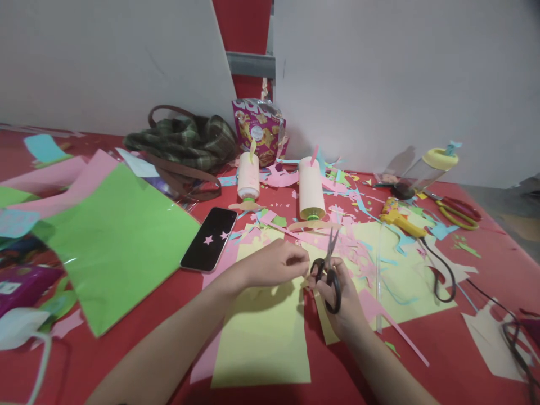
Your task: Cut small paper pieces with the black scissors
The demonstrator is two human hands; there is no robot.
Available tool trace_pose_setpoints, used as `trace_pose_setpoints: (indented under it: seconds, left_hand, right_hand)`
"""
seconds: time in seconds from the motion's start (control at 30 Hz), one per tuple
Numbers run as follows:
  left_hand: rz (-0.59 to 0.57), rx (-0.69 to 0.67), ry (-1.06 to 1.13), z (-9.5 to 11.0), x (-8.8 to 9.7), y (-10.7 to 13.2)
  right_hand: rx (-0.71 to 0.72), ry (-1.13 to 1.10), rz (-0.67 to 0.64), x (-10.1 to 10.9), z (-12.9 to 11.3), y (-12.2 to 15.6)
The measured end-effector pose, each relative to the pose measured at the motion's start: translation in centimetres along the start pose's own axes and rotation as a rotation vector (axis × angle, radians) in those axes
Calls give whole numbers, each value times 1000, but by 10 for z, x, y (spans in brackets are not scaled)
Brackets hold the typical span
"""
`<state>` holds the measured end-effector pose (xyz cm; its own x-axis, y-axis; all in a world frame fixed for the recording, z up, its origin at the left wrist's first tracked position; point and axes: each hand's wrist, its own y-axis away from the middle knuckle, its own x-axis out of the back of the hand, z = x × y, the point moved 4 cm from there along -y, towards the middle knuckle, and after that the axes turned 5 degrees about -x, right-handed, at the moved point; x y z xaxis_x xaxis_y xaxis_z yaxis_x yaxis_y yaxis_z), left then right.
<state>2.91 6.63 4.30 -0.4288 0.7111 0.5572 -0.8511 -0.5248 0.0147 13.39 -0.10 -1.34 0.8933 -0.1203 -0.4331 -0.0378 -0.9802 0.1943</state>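
In my right hand (342,292) are black-handled scissors (331,270), their blades pointing up and slightly parted. My left hand (274,263) is curled with fingers pinched just left of the scissors; whatever lies between the fingertips is too small to make out. Beneath both hands lies a yellow paper sheet (264,343), partly over a pink sheet (205,360). A phone (210,239) with small pink paper stars on its screen rests left of my left hand. Beyond my hands, two pale cylinders stand upright: a shorter one (248,175) and a taller one (311,188).
Green paper (122,242) covers the left side. A yellow glue gun (403,222), red-and-yellow pliers (458,211) and a clear bottle (426,171) are at the right. Paper scraps (354,259) litter the red table. A plaid bag (189,140) and snack packet (259,129) stand behind.
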Motion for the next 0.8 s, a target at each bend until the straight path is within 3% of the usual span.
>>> trace_pose_setpoints:
  seconds: [0.2,0.47,0.8]
  left_hand:
    - [167,31,38,0,16,1]
    - [150,54,84,2,12,1]
    - [128,73,81,2,8,2]
  right_hand:
    - [-60,15,-188,-8,5,3]
    - [-77,24,-262,-8,7,4]
    - [-61,60,-230,-9,5,4]
